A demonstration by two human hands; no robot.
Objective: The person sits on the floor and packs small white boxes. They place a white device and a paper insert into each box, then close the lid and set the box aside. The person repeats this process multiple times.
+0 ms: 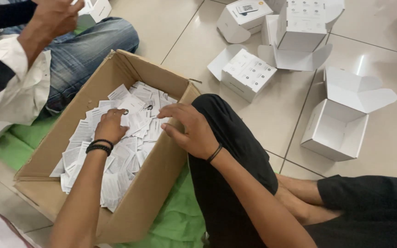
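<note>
Head view: left hand [110, 125] pinches leaflets [116, 151] in cardboard box [161, 183], right hand [190, 131] spread apart, white cartons [336, 128] nearby.

the person's arms are bare to above the elbow, with no sleeves in view. the left hand [110, 126] wears two stacked black bands at the wrist, one beaded. the right hand [190, 131] wears one thin black cord bracelet. black trousers cover the legs, with a bare foot showing beside them.
</note>
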